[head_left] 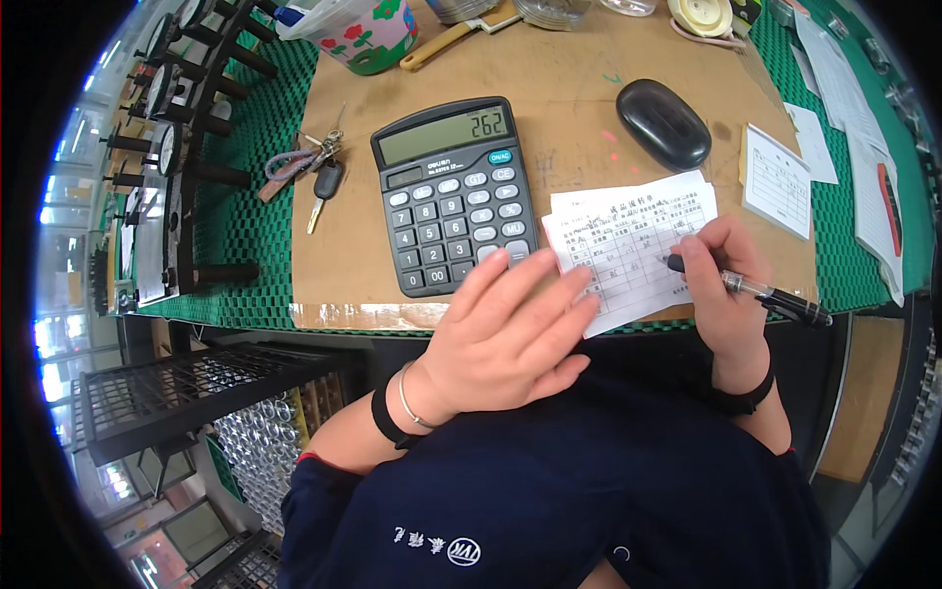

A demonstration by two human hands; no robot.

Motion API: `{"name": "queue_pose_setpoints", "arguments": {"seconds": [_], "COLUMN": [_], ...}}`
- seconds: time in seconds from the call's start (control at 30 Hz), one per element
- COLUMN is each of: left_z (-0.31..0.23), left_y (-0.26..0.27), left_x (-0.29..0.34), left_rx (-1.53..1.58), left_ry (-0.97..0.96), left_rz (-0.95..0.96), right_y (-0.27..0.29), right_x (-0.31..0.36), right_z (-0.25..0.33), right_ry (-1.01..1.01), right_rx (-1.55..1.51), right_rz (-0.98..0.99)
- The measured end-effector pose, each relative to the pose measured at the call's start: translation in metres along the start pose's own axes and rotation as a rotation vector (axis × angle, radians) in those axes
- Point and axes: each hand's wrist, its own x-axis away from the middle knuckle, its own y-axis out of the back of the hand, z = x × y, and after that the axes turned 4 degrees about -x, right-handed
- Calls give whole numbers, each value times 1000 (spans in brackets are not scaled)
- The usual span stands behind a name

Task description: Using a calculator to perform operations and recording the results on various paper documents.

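My right hand (pixel 723 280) grips a black pen (pixel 760 293), its tip resting on a white printed form (pixel 628 245) that lies on the brown desk board (pixel 549 108). Fingers spread, my left hand (pixel 510 329) lies flat on the form's left edge, its fingertips at the lower right corner of a dark grey desk calculator (pixel 453 196). The calculator's display is lit with digits. A bracelet and a black band circle my left wrist.
A black oval case (pixel 663 123) lies behind the form. Keys on a ring (pixel 309 167) rest left of the calculator. A flowered cup (pixel 368 34), a yellow-handled tool (pixel 442 44), a small notepad (pixel 777 179), loose papers (pixel 849 108) and a rack of dial gauges (pixel 167 147) surround the board.
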Motion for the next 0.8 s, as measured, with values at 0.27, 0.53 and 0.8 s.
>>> {"name": "queue_pose_setpoints", "arguments": {"seconds": [0.27, 0.53, 0.8], "left_z": [1, 3, 4], "left_y": [-5, -11, -12], "left_x": [-3, 0, 1], "left_rx": [32, 27, -21], "left_ry": [-45, -59, -85], "left_rz": [110, 112, 105], "right_y": [-1, 4, 1], "right_x": [-6, -12, -12], "right_z": [8, -3, -3], "right_ry": [-41, 145, 176], "right_rx": [58, 244, 281], "right_rz": [-37, -20, 52]}}
